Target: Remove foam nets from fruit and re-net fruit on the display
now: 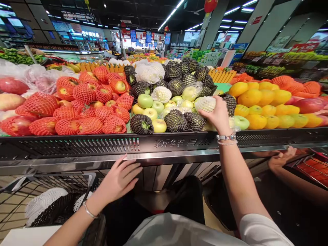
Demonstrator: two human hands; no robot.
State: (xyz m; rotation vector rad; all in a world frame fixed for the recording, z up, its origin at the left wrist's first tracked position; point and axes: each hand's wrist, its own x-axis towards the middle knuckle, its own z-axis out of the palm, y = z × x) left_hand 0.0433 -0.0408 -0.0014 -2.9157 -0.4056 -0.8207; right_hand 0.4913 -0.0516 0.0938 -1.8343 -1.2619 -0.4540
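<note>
My right hand [217,114] is raised over the fruit display and closed around an apple in a white foam net [205,103]. Around it lie green apples [145,100], some bare and some in black foam nets [175,120]. My left hand [119,179] is open, fingers spread, just below the metal front rail [102,145] of the display and above a black shopping basket [64,191]. The basket holds white and black foam nets [43,201].
Red apples in red nets [84,109] fill the left of the display; oranges and yellow citrus [266,102] fill the right. Another person's hand [280,159] rests near a red basket [312,167] at the right. Shop aisles stretch behind.
</note>
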